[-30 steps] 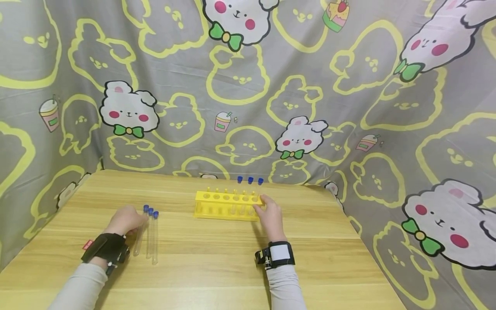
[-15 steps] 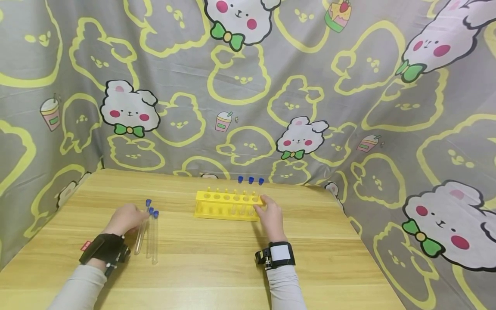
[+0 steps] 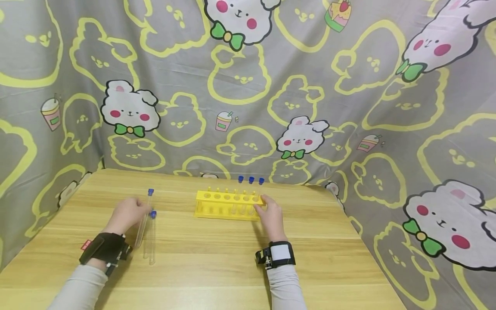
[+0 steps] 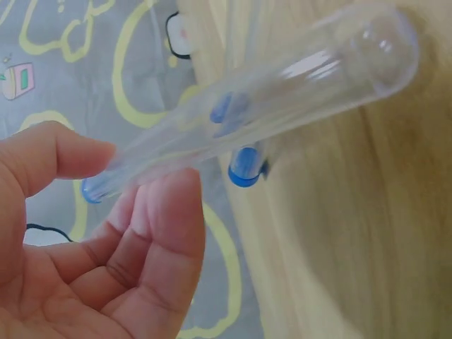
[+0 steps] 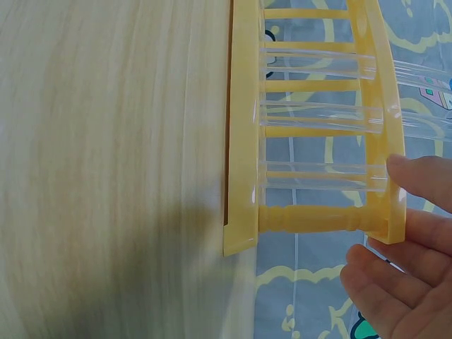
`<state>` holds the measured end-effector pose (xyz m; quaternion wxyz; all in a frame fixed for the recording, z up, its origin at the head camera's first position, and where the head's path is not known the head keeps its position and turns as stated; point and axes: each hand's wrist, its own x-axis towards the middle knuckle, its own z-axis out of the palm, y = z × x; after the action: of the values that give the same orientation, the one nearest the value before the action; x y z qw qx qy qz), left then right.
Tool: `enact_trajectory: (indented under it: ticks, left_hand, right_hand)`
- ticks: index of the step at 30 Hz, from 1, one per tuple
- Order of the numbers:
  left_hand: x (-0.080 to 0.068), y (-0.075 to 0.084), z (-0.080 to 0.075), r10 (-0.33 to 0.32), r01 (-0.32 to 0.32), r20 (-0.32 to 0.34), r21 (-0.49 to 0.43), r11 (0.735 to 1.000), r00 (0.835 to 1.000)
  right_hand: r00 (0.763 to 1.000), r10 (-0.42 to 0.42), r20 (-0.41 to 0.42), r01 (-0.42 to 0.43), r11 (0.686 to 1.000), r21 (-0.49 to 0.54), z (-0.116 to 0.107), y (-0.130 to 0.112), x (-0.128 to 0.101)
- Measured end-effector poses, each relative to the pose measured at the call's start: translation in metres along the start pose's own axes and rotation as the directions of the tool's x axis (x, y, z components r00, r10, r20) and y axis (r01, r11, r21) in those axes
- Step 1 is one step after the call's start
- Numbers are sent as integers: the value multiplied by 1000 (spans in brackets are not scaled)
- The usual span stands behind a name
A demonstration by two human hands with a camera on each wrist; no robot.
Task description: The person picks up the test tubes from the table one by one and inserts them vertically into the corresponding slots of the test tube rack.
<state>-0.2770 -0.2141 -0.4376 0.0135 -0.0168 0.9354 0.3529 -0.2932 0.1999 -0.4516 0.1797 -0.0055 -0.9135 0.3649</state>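
Note:
My left hand (image 3: 129, 213) pinches a clear test tube (image 4: 282, 92) near its blue-capped end, between thumb and fingertips. In the head view this tube is tilted, cap up. Two more blue-capped test tubes (image 3: 152, 243) lie side by side on the table, just right of the left hand. A yellow test tube rack (image 3: 217, 197) stands at the middle of the table. My right hand (image 3: 271, 219) holds its right end, thumb on the top plate (image 5: 385, 127). Three blue-capped tubes (image 5: 318, 114) stand in the rack's right-hand holes; the left-hand holes hold none.
The wooden table (image 3: 201, 267) ends at a grey patterned curtain (image 3: 240, 116), which hangs behind and along both sides. A row of yellow pegs (image 3: 217, 190) sticks up along the rack's back. Each wrist carries a black strap (image 3: 106, 249) with a camera.
The left hand's tube has risen away from the two beside it, its cap moving up and slightly right in the head view. The right hand and rack have stayed put.

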Motion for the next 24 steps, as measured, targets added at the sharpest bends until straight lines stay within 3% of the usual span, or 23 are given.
enact_trajectory:
  ticks: [6, 11, 18, 24]
  left_hand:
    - [-2, 8, -2, 64, -62, -83, 17, 998, 994]
    - [-3, 20, -4, 78, -77, -133, 9, 997, 988]
    - [-1, 37, -8, 142, -144, -240, 6, 990, 960]
    - [3, 56, -8, 167, -182, -269, -33, 983, 949]
  right_hand:
    - [1000, 8, 1, -8, 1000, 7, 0, 1, 1]
    - [1000, 7, 2, -7, 1000, 7, 1, 2, 1]
    - [1000, 7, 0, -7, 1000, -1, -1, 0, 0]
    - [1000, 8, 5, -8, 1000, -3, 0, 1, 1]
